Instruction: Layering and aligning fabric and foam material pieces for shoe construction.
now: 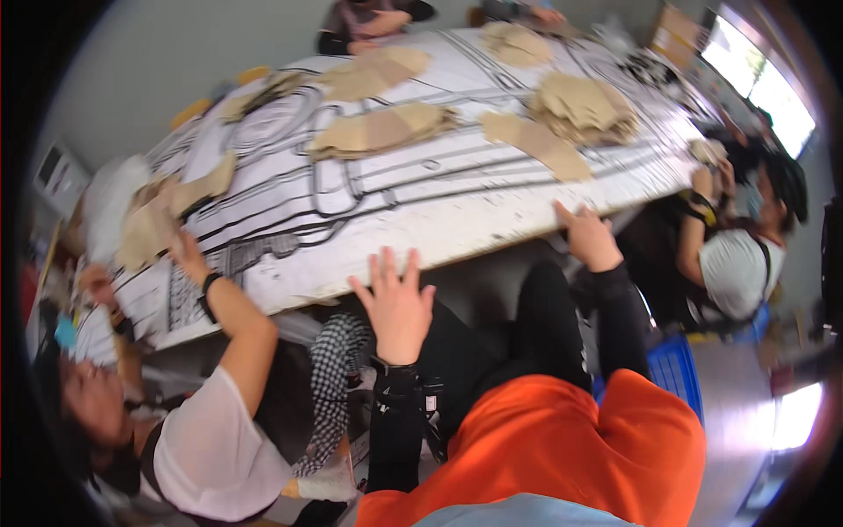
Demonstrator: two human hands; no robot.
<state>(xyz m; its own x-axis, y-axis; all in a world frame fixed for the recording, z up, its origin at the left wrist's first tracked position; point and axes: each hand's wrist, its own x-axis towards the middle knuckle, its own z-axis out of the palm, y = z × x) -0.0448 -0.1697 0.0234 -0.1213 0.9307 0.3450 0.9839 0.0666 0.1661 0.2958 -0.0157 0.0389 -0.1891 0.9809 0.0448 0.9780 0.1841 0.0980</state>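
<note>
My left hand (397, 307) is held over the near edge of the white table (439, 224), fingers spread and holding nothing. Farther right, my right hand (588, 237) is at the same edge, empty, a couple of its fingers stretched out and apart. The piece nearest my right hand is a flat beige cloth piece (540, 145) with a darker brown part, lying just beyond it. Behind that sits a thick beige cloth stack (584, 105). Left of the middle lies another layered beige cloth pile (382, 130). These pieces look like thin knitted fabric; their exact kind is unclear.
A person at my left (211, 439) reaches onto the table toward beige cloth (158, 220). At the right, a masked person (738, 263) holds a small pale thing. Another person (373, 22) is across the table. A blue crate (676, 378) stands beside my right side.
</note>
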